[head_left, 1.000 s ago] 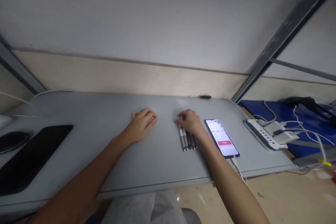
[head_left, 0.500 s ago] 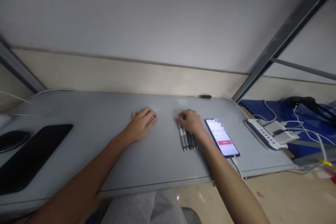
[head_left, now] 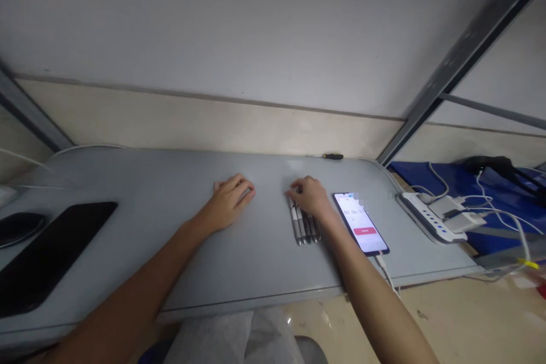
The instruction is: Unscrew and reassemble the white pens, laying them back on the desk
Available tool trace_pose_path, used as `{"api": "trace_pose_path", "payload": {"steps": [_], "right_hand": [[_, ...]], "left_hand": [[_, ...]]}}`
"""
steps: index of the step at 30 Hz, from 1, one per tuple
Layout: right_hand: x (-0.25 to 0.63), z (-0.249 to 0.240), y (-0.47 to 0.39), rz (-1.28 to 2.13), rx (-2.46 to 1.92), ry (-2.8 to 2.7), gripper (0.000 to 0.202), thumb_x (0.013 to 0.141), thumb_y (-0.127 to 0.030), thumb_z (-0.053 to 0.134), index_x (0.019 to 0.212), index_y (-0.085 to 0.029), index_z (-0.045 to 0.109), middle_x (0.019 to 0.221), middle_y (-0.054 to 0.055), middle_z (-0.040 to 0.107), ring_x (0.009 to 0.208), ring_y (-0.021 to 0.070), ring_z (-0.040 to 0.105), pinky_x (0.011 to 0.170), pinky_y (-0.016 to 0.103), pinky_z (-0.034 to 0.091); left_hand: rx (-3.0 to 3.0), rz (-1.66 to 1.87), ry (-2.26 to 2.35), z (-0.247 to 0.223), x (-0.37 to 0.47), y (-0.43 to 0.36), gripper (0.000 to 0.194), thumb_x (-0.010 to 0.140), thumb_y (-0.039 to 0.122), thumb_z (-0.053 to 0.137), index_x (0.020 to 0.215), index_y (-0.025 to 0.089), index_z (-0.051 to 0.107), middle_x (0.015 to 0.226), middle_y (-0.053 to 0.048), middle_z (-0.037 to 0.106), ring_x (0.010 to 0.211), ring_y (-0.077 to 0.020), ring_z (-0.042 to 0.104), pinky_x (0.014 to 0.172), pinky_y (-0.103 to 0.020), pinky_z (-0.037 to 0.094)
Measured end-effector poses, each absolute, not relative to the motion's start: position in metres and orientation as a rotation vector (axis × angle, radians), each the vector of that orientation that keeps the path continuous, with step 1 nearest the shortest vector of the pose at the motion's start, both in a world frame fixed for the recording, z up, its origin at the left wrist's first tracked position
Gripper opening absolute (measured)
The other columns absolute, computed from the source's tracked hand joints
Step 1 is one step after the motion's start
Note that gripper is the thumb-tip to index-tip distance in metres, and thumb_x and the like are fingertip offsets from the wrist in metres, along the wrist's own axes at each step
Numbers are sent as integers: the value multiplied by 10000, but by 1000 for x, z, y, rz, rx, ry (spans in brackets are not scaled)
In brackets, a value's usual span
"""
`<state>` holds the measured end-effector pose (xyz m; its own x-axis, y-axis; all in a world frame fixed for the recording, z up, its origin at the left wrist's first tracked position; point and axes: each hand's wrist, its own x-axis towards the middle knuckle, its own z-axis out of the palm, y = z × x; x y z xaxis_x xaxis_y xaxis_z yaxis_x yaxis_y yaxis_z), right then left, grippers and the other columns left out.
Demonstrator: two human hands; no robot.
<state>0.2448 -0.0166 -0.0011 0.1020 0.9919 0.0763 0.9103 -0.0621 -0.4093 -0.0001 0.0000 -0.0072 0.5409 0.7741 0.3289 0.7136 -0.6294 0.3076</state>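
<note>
Several pens (head_left: 302, 227) lie side by side on the grey table (head_left: 256, 264), tips toward the near edge. My right hand (head_left: 307, 194) rests over their far ends with its fingers curled and thumb near the index finger; what its fingertips hold, if anything, is hidden. To the left, my left hand (head_left: 232, 200) lies on the bare tabletop, fingers loosely bent and a little apart, holding nothing. A gap of table separates the two hands. Just right of my right hand is a phone (head_left: 362, 224) with a lit timer screen and a white cable plugged in.
At the table's back edge lies a small screwdriver (head_left: 333, 156). A white power strip (head_left: 430, 219) with chargers and cables sits at the right end. On the left are a black flat pad (head_left: 60, 253) and a dark rounded object (head_left: 21, 228). A wall rises behind.
</note>
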Motion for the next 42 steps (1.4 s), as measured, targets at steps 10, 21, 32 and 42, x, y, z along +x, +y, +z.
{"api": "trace_pose_path", "payload": {"steps": [10, 21, 32, 42], "right_hand": [[245, 0, -18, 333, -2025, -1867, 320, 829, -382, 601, 1065, -200, 716, 1070, 118, 637, 1011, 251, 547, 855, 355, 402], [243, 3, -21, 367, -2017, -1850, 351, 832, -406, 595, 1118, -224, 686, 1172, 131, 579, 1157, 321, 447, 907, 421, 394], [236, 13, -32, 405, -2266, -1757, 771, 786, -674, 559, 1343, -160, 421, 1284, 210, 462, 1231, 405, 372, 900, 493, 414], [189, 11, -46, 328, -2111, -2102, 397, 853, -203, 466, 1249, -174, 458, 1293, 176, 461, 1180, 348, 415, 859, 503, 458]], "left_hand": [[2653, 652, 1279, -8, 0, 1, 292, 1002, 380, 332, 989, 213, 571, 1021, -34, 594, 1004, -204, 555, 896, -389, 284], [2645, 652, 1280, -8, 0, 1, 280, 999, 363, 338, 988, 209, 572, 1025, -35, 591, 1014, -202, 558, 883, -389, 275], [2652, 645, 1277, -9, 1, 1, 279, 999, 365, 344, 986, 210, 576, 1029, -37, 598, 1021, -200, 559, 879, -389, 273], [2694, 631, 1283, -14, 0, 3, 265, 999, 349, 358, 1004, 215, 586, 1038, -33, 590, 979, -198, 561, 884, -383, 293]]}}
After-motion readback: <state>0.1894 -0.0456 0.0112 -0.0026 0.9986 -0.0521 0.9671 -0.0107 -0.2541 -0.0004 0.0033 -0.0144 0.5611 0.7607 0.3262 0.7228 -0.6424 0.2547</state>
